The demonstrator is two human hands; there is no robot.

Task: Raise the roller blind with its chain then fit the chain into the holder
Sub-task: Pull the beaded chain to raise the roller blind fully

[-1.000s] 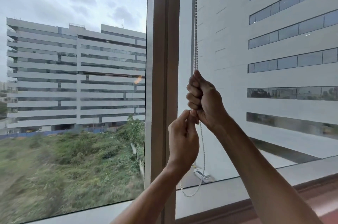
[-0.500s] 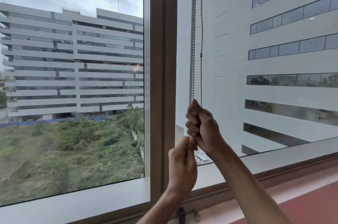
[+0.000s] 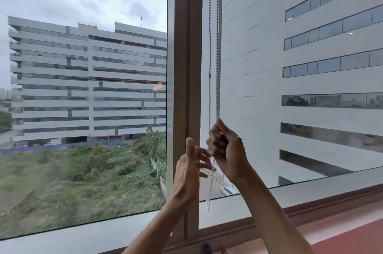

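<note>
A grey beaded chain [image 3: 217,46] hangs as two strands just right of the window's centre post, with a small connector [image 3: 209,75] on the left strand. My right hand [image 3: 226,150] is fisted around the chain at about sill height. The chain's loose white loop [image 3: 209,187] dangles below that fist. My left hand [image 3: 189,173] sits just left of it, fingers spread apart, fingertips near the loop. A small dark holder [image 3: 205,249] shows at the foot of the post, partly cut off by the frame edge. The blind itself is out of view above.
The brown centre post [image 3: 187,67] divides two glass panes. A pale sill [image 3: 310,191] and a brown lower frame run along the bottom, with a reddish ledge [image 3: 352,233] at the lower right. Buildings and greenery lie outside.
My left hand has let go of its pinch on the chain and its fingers have spread. My right fist stays closed on the chain, and the loop below it now hangs freely.
</note>
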